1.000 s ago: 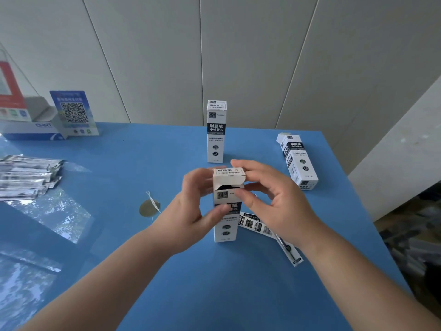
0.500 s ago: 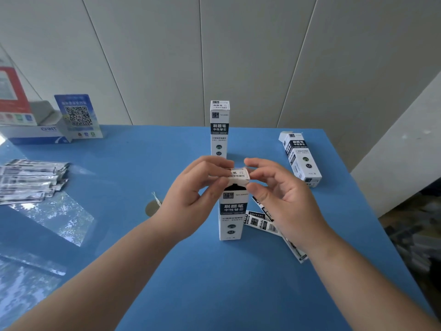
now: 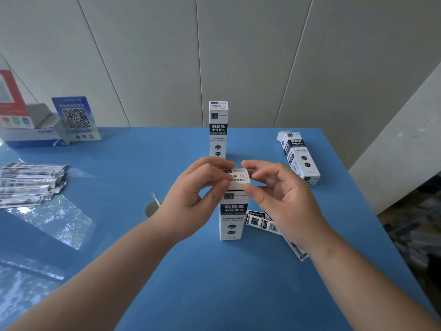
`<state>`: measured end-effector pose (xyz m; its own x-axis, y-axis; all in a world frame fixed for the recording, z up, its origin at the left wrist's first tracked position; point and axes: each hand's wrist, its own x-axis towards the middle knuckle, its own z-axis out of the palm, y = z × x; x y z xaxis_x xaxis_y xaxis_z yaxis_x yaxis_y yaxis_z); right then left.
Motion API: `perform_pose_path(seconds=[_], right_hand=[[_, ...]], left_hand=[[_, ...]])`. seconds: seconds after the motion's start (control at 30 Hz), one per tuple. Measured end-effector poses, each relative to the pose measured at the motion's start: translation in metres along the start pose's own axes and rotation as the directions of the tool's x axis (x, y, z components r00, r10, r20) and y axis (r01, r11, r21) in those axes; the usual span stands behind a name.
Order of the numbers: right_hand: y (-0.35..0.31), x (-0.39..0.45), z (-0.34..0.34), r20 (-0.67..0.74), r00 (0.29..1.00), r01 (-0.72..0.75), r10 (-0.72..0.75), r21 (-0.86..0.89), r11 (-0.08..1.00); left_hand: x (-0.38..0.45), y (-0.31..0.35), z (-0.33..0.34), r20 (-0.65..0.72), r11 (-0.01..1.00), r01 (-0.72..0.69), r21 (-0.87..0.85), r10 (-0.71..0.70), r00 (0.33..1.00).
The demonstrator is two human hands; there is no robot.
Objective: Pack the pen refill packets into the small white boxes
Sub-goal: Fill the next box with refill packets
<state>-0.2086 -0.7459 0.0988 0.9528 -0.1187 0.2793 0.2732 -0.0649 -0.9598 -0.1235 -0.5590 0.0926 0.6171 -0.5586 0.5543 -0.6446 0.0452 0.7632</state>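
A small white box point(image 3: 232, 216) stands upright on the blue table point(image 3: 214, 283) in the middle. My left hand point(image 3: 191, 199) pinches its top flap from the left. My right hand point(image 3: 284, 199) pinches the flap from the right with thumb and fingertips. The flap lies nearly flat on the box top. A second white box point(image 3: 218, 127) stands upright behind it. A third box point(image 3: 299, 156) lies on its side at the right. Two refill packets point(image 3: 262, 222) lie on the table under my right hand. A pile of several refill packets point(image 3: 28, 185) lies at the left.
A blue QR-code sign point(image 3: 76, 118) and a white carton point(image 3: 31, 134) stand at the back left by the wall. A small round mark with a scrap point(image 3: 152, 206) lies left of my left hand. The table's right edge point(image 3: 372, 211) drops off to the floor.
The box top flap, raised a second ago, has been folded down onto the box. Both hands stayed at the top of the box and the box shifted slightly right.
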Motion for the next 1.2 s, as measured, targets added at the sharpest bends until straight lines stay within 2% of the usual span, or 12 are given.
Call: perform_pose_path(seconds=[0.07,0.17,0.4,0.5,0.7,0.77,0.83,0.9,1.0,1.1,1.2], right_hand=[[-0.002,0.000,-0.002,0.067,0.995,0.087,-0.078,-0.155,0.984],[-0.001,0.001,-0.005,0.158,0.962,0.270,-0.221,-0.462,0.845],[0.007,-0.001,-0.004,0.163,0.940,0.338,-0.299,-0.548,0.765],[0.007,-0.001,-0.004,0.170,0.936,0.350,-0.310,-0.557,0.753],[0.008,0.004,-0.011,0.163,0.959,0.281,-0.230,-0.499,0.819],[0.006,0.006,-0.023,0.156,0.971,0.235,-0.182,-0.469,0.852],[0.006,0.007,-0.043,0.085,0.983,0.183,-0.163,-0.501,0.846],[0.009,0.006,-0.070,-0.019,0.990,0.100,-0.139,-0.601,0.793],[0.017,0.003,-0.115,-0.171,0.984,-0.094,-0.056,-0.750,0.655],[0.021,-0.006,-0.156,-0.236,0.972,-0.211,0.015,-0.838,0.503],[0.020,-0.017,-0.183,-0.273,0.960,-0.274,0.064,-0.863,0.425]], left_hand=[[-0.001,-0.002,0.000,0.023,1.000,0.011,0.008,-0.011,1.000],[-0.004,-0.003,0.000,0.045,1.000,0.028,-0.003,-0.028,0.999],[-0.019,-0.010,0.006,0.114,0.988,0.131,0.087,-0.141,0.983],[-0.027,-0.013,0.019,0.095,0.978,0.141,0.154,-0.157,0.983],[-0.031,-0.011,0.055,-0.115,0.936,0.320,0.147,-0.305,0.945],[-0.022,-0.012,0.058,-0.156,0.937,0.329,0.117,-0.310,0.938],[-0.004,-0.012,0.057,-0.201,0.938,0.333,0.099,-0.309,0.930],[0.019,-0.012,0.058,-0.227,0.931,0.344,0.124,-0.311,0.923],[0.055,-0.018,0.064,-0.246,0.931,0.317,0.181,-0.269,0.931],[0.093,-0.033,0.078,-0.244,0.933,0.327,0.152,-0.285,0.927],[0.128,-0.053,0.096,-0.243,0.907,0.395,0.145,-0.355,0.903]])
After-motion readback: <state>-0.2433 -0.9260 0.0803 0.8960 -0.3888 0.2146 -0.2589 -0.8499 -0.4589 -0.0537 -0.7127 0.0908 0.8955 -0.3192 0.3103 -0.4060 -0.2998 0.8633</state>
